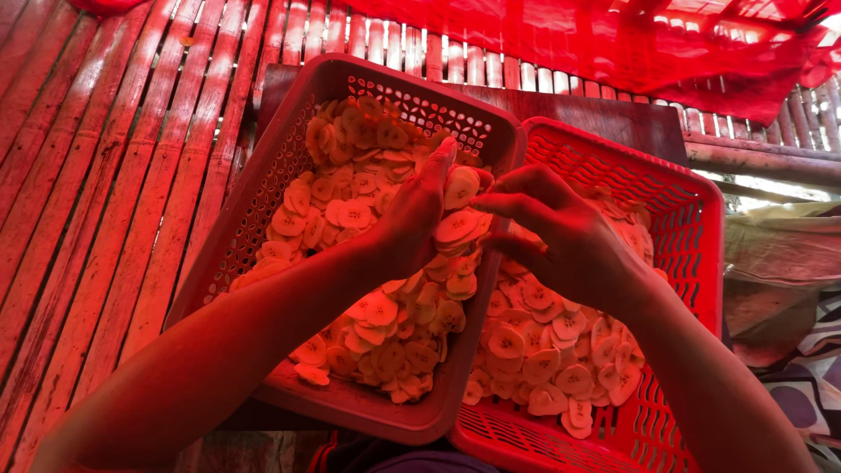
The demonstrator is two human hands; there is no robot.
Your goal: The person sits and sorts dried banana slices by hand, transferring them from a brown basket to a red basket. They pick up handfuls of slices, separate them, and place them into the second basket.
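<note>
Cupped in the left hand (pixel 419 208) sits a stack of slices (pixel 459 229), and the right hand (pixel 552 236) pinches its edge. Both hover over two red baskets (pixel 263 219) heaped with slices.

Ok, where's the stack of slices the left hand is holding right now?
In the head view, the stack of slices sits centre frame in the left hand, above the rims where the two red baskets meet, the right hand touching it.

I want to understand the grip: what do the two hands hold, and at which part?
The left hand cups a small stack of round slices by its edge; the right hand pinches the stack's other side with fingertips.
</note>
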